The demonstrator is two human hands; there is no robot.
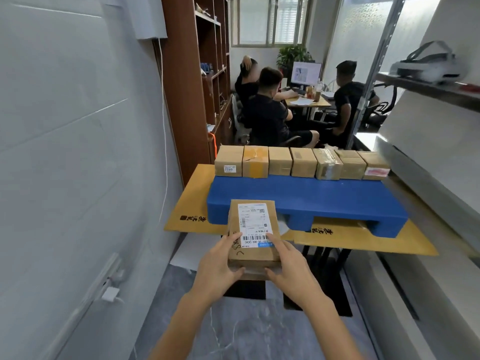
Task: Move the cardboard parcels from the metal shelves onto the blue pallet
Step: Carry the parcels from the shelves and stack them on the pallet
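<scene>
I hold a cardboard parcel [253,229] with a white shipping label in front of me, in the air before the near left corner of the blue pallet [324,198]. My left hand [220,266] grips its left near corner, fingers on top and thumb on the near end. My right hand [291,266] grips the right near corner the same way. Along the pallet's far edge stands a row of several cardboard parcels [302,163]. The metal shelves [428,89] rise at the right.
The pallet lies on yellow cardboard sheets [192,203] over a black-legged table. A grey wall with a cable and socket runs along the left. A brown bookcase [187,87] stands behind. Three people sit at a desk with a monitor at the back.
</scene>
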